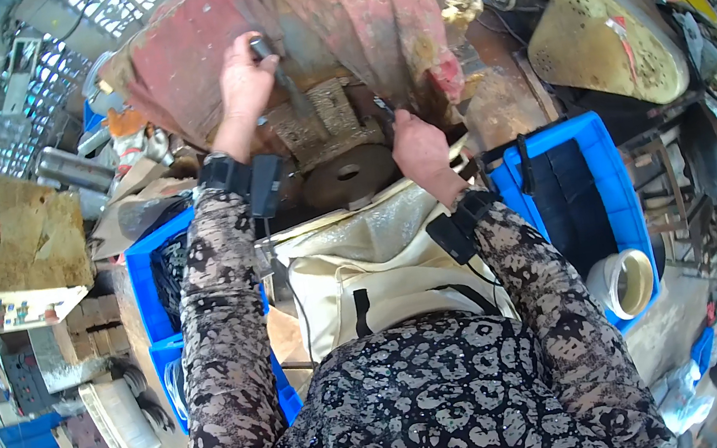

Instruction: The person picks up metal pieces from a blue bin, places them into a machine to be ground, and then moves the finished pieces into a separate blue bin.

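Note:
My left hand (245,85) is closed around the upper end of a dark metal lever (295,94), its thumb and forefinger on the grip. The lever slants down toward a worn, grimy metal block (327,127). To the right of that block, my right hand (422,151) is closed on a small dark metal piece (384,107). Only the tip of this piece shows past the fingers, so its kind is unclear. Between and below the hands lies a round dark disc (347,173) with a hole in its middle. A stained red cloth (382,12) drapes over the machine behind.
Cream-coloured cloth (371,245) covers my lap. A blue bin (608,159) with dark contents stands at right, a white tub (622,282) at its near end. Another blue bin (146,293) holds dark small parts at left. A dirty yellowish seat-like pad (600,44) lies far right.

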Demonstrator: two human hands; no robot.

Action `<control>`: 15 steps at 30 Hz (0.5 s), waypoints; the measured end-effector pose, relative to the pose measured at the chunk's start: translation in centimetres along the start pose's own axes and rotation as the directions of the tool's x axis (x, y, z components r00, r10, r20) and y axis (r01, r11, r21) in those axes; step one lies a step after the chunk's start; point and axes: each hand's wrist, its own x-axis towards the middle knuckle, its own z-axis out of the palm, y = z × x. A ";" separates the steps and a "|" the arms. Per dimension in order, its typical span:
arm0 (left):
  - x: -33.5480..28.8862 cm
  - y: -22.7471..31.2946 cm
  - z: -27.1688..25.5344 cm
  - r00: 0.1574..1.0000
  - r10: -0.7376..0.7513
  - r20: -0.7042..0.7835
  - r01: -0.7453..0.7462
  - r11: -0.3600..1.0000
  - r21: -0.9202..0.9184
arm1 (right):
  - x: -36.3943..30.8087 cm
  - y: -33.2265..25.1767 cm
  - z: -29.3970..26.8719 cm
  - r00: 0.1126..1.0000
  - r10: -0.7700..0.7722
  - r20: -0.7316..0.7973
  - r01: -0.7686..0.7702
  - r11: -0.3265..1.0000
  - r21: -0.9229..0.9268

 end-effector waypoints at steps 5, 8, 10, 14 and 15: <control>1.6 -0.2 -0.3 0.995 -0.045 0.093 0.038 0.996 0.077 | -0.2 -0.2 -0.7 0.998 -0.042 -0.038 0.044 0.997 0.064; 1.6 -0.6 -0.7 0.918 -0.277 0.282 0.280 0.959 0.031 | -0.2 -0.4 -1.0 1.000 -0.012 -0.007 0.013 0.998 0.056; 0.2 -1.2 -0.6 0.983 -0.114 0.140 0.117 0.993 -0.007 | -0.2 -0.6 -1.0 1.000 -0.005 -0.004 0.005 0.999 0.053; -6.6 -2.2 0.3 1.000 -0.002 -0.013 -0.002 0.945 -0.327 | -0.3 -1.2 -0.4 0.997 0.080 -0.014 -0.078 0.992 0.098; -9.5 -2.4 -0.1 0.988 0.152 -0.038 -0.154 0.987 -0.048 | -0.5 -1.0 -0.1 0.997 0.047 -0.053 -0.043 0.996 0.079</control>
